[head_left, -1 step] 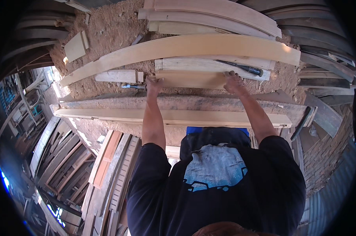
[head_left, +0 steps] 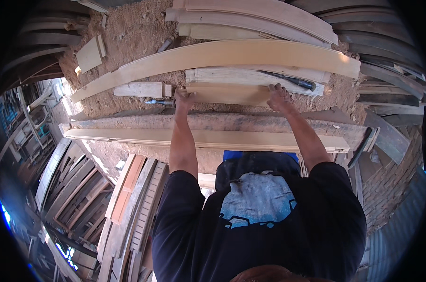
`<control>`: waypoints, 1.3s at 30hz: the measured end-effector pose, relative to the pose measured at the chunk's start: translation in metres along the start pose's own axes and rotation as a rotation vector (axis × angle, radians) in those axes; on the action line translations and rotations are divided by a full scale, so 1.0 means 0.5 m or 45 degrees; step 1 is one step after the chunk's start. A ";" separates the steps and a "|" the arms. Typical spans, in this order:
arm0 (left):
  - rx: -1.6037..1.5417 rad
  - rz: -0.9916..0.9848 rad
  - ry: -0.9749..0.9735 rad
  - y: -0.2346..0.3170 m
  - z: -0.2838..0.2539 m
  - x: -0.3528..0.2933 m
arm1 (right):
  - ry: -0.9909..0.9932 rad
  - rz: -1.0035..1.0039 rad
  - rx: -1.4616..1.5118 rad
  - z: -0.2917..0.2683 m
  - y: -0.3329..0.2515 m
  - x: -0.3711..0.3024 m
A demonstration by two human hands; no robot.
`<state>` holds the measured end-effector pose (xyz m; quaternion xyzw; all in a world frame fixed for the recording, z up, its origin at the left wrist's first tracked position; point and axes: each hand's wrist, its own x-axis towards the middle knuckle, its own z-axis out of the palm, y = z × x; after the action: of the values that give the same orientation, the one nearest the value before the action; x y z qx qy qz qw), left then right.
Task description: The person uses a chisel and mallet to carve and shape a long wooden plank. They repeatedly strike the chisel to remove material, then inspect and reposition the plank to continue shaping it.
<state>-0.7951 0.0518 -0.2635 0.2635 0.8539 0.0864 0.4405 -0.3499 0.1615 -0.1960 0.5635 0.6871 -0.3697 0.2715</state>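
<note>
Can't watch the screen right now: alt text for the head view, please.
The left hand and right hand hold opposite ends of a short board at a littered bench; a long plank lies beyond, and a dark tool lies near the right hand.

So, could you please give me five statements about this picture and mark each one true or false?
1. The left hand holds the left end of the short board, and the right hand its right end. True.
2. The right hand grips the dark tool. False: that tool lies on a pale board beyond the hand.
3. A long curved board lies farther away than both hands. True.
4. The tool with a blue tip is beside the right hand. False: it is beside the left hand.
5. The dark shirt has a light print on it. True.
</note>
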 end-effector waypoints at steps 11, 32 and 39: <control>-0.555 0.399 -0.098 0.126 -0.111 -0.082 | 0.137 -0.196 0.151 -0.048 0.106 -0.031; -1.619 0.957 -0.061 0.306 -0.310 -0.745 | 0.050 -0.651 1.047 -0.199 0.093 -0.372; -2.262 1.122 -0.477 0.224 -0.083 -0.816 | 0.019 -0.727 0.874 -0.156 0.049 -0.493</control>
<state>-0.5930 -0.0644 0.0921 0.1412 0.2238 0.8036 0.5331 -0.2691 0.0859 0.0392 0.4115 0.6545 -0.6324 -0.0493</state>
